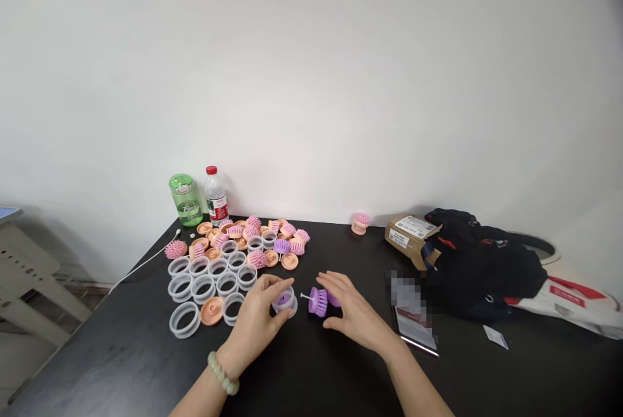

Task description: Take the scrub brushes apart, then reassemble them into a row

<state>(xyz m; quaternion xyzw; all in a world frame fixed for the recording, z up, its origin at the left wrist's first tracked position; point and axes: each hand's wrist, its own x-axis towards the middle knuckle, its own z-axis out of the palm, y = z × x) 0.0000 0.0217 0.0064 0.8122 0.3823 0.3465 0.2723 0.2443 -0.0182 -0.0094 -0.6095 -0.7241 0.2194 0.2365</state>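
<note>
My left hand [264, 309] grips a translucent ring [291, 305] between thumb and fingers, and a purple disc [283, 299] shows inside it. Just to the right, a purple bristle brush head [318, 301] lies on its side with a thin white stem pointing left. My right hand [351, 308] is beside this brush head, thumb and fingers spread apart; whether a fingertip touches it is hard to see. Another purple piece [333, 299] is partly hidden by the right hand.
Several translucent rings [203, 288], orange discs [212, 311] and pink brush heads [252, 231] cover the left of the black table [311, 378]. A green container [185, 202] and a bottle [217, 200] stand behind. An assembled pink brush [360, 223], cardboard box [411, 235], phone [416, 326] and dark bag [487, 268] are rightward.
</note>
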